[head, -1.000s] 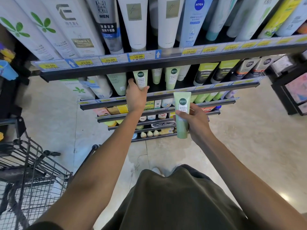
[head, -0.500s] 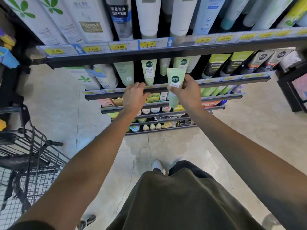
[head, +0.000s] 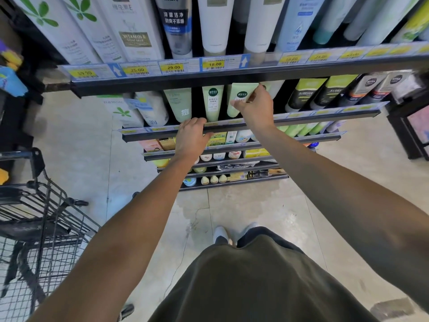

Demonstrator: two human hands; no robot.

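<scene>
While right hand [head: 255, 108] is gripping the pale green tube [head: 242, 89], thumb across its front face, the tube is standing upright on the second shelf down, top edge tucked under the top shelf [head: 232, 76]. It's sitting just right of a matching tube [head: 212, 104]; contact between them, can't tell. Left hand [head: 191, 140] is hooking curled fingers over the shelf rail [head: 313, 118], left of and nearer than the held tube. Wire cart [head: 46, 217] is sitting near left, well apart from both hands.
</scene>
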